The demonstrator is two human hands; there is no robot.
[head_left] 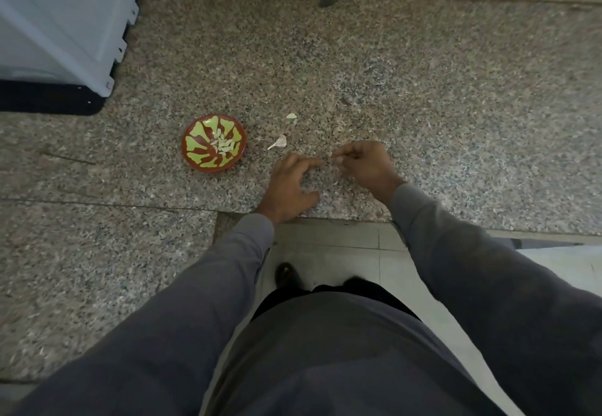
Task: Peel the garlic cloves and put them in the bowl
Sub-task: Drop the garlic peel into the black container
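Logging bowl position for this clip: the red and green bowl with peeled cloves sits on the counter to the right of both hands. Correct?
Not quite. The head view shows the bowl, with peeled cloves in it, on the counter to the left of both the left hand and the right hand.

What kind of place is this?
Probably a home kitchen: a speckled granite counter against a wall, a white appliance at its far left, and a red-and-green bowl holding peeled garlic cloves.
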